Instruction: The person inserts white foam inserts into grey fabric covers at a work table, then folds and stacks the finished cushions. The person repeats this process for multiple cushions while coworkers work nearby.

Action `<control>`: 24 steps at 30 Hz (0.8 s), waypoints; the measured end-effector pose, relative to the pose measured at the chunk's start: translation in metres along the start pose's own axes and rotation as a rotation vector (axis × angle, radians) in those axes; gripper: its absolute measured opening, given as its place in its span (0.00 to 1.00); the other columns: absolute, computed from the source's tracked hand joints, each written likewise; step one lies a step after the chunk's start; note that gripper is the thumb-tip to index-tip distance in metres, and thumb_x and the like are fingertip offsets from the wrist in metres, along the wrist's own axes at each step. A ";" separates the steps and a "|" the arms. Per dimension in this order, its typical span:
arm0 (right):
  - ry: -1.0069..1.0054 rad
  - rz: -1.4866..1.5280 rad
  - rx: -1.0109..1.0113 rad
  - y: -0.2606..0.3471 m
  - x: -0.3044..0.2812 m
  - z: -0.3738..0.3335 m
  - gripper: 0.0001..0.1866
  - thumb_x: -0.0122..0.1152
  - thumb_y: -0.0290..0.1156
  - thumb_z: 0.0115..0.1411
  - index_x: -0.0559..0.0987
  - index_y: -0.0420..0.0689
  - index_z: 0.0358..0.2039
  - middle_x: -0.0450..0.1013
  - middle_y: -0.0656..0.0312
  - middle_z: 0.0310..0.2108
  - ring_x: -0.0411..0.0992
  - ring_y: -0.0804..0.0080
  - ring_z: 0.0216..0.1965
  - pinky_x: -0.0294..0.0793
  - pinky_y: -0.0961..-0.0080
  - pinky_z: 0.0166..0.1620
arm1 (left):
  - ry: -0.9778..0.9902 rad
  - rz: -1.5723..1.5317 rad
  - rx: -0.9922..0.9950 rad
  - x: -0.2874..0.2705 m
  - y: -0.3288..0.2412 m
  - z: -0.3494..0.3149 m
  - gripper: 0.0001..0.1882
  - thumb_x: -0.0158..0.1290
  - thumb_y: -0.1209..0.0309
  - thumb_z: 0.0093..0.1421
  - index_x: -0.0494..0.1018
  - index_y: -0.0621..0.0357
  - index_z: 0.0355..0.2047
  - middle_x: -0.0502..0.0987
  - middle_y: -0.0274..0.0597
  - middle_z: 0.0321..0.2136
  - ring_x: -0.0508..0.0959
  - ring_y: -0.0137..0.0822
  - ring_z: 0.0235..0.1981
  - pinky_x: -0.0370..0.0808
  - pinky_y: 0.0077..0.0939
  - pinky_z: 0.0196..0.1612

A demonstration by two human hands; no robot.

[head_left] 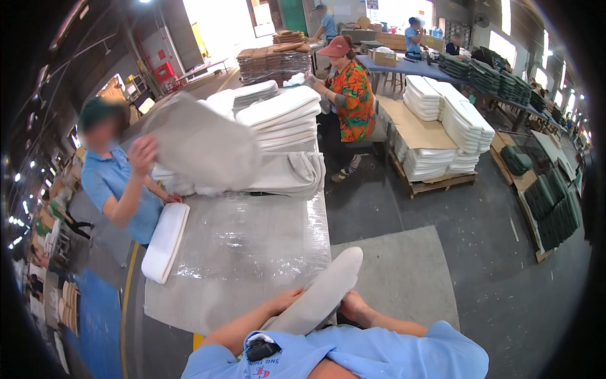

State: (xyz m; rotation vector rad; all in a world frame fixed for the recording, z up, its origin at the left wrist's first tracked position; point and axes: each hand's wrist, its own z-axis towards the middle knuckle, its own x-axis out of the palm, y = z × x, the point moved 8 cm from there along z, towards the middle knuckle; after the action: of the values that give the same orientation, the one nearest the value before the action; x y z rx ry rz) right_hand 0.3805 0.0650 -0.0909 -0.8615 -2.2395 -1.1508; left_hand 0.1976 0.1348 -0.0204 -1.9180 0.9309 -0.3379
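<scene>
Close to my body a long light-grey cushion [325, 287] with a rounded end stands tilted, its upper end leaning right. My left hand [287, 299] is closed on its left edge, the fingers partly hidden behind the fabric. Lower on the opposite side, my right hand [355, 306] grips the right edge. Across the table, a co-worker in a blue shirt holds up a flat grey cushion cover [202, 142], smeared by motion. Next to that person a white foam pad [166, 243] lies at the table's left edge.
The plastic-covered table [246, 230] stretches ahead of me. Stacked white pads [284, 114] and folded grey covers [290, 174] occupy its far end. A person in an orange patterned shirt works beyond. To the right, a pallet [435, 180] carries white pads; dark green cushions [552, 208] lie farther right.
</scene>
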 end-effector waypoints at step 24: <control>-0.493 0.297 0.011 -0.041 -0.090 0.092 0.26 0.60 0.45 0.70 0.78 0.40 0.61 0.81 0.51 0.53 0.80 0.54 0.53 0.79 0.54 0.54 | -0.534 0.744 -0.034 0.006 -0.020 0.105 0.20 0.49 0.53 0.73 0.74 0.58 0.35 0.83 0.55 0.30 0.83 0.61 0.36 0.76 0.60 0.38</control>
State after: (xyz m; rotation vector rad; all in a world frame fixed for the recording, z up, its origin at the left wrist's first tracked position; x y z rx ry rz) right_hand 0.4018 0.0951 -0.2210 -1.5498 -2.3681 -0.8516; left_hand 0.2715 0.2025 -0.0587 -1.4376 1.1865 0.5982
